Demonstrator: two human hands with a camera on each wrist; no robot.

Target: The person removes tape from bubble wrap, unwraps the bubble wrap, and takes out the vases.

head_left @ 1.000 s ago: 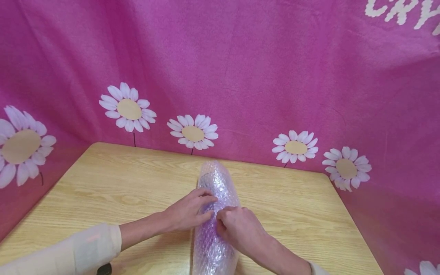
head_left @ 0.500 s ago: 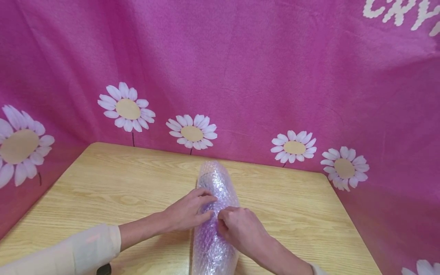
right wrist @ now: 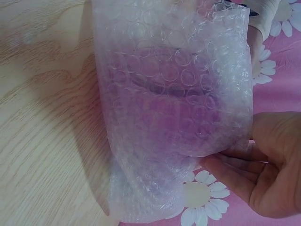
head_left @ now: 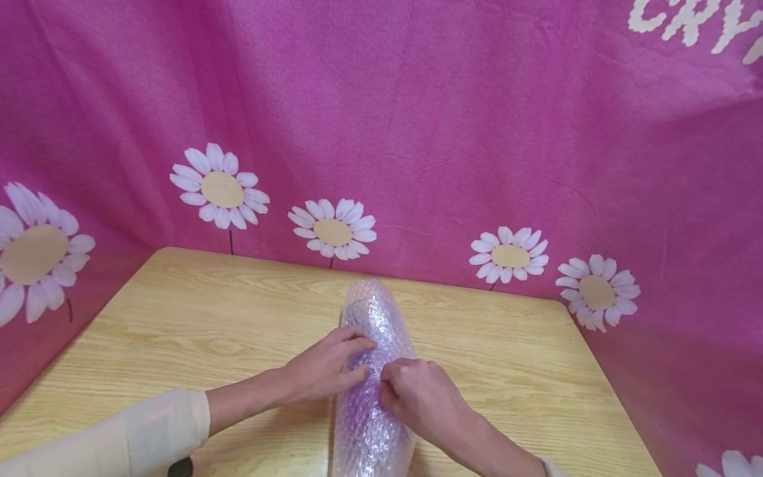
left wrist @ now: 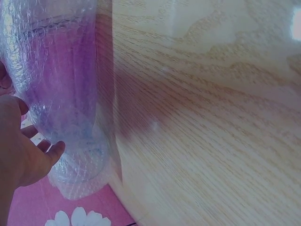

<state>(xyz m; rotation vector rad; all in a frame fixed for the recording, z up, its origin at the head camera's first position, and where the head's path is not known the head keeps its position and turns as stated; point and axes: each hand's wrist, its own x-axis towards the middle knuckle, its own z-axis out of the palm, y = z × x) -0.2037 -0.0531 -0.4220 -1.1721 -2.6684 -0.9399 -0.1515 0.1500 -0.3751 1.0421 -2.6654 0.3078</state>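
Observation:
A long bundle of clear bubble wrap (head_left: 375, 430) lies on the table, pointing away from me. Through its layers shows a purple vessel-like thing (left wrist: 61, 70) with a dark rim line; its exact kind is blurred by the wrap. My left hand (head_left: 324, 364) rests on the bundle's left side, fingers spread and slightly bent. On the right side, my right hand (head_left: 423, 397) has curled fingers and pinches the bubble wrap near the middle. In the right wrist view, the thumb and fingertips (right wrist: 221, 172) meet at the wrap's edge.
The wooden table (head_left: 238, 298) extends to both sides of the bundle. A pink cloth with daisies (head_left: 417, 132) hangs around its back and sides. Below the left sleeve (head_left: 169, 421) sits a small dark object (head_left: 181, 467), mostly hidden.
My right hand has shifted very slightly to the right along the wrap. The left hand and the bundle stay nearly where they were.

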